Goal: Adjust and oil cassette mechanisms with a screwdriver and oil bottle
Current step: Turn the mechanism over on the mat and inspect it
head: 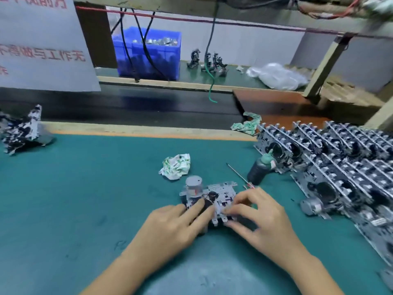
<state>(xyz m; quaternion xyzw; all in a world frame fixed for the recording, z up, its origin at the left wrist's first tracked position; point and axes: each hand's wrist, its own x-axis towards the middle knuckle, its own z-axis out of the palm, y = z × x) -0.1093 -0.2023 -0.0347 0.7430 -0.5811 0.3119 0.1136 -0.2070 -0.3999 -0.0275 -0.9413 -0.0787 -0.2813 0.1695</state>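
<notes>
Two bare hands are working over a single silver-and-black metal cassette mechanism [212, 199] that is lying on the green bench mat [85, 199], near the middle of its front part. The left hand [170, 226] is resting on the mechanism's near left side, its fingers fairly straight and lying across the dark parts. The right hand [261, 216] is curling its fingers onto the mechanism's near right edge, fingertips pinching the metal plate. A grey cylindrical motor [193, 185] is standing up at the mechanism's far left corner.

Just beyond the right hand, a thin screwdriver with a red handle [239, 175] is lying on the mat, untouched, its shaft pointing away. Beside it a dark oil bottle with a green nozzle cap [260, 169] is standing, leaning slightly. Rows of stacked cassette mechanisms [340, 158] are filling the right side. A crumpled white-and-green paper wad [175, 166] is sitting just behind the work. A blue plastic crate [148, 54] is sitting far back.
</notes>
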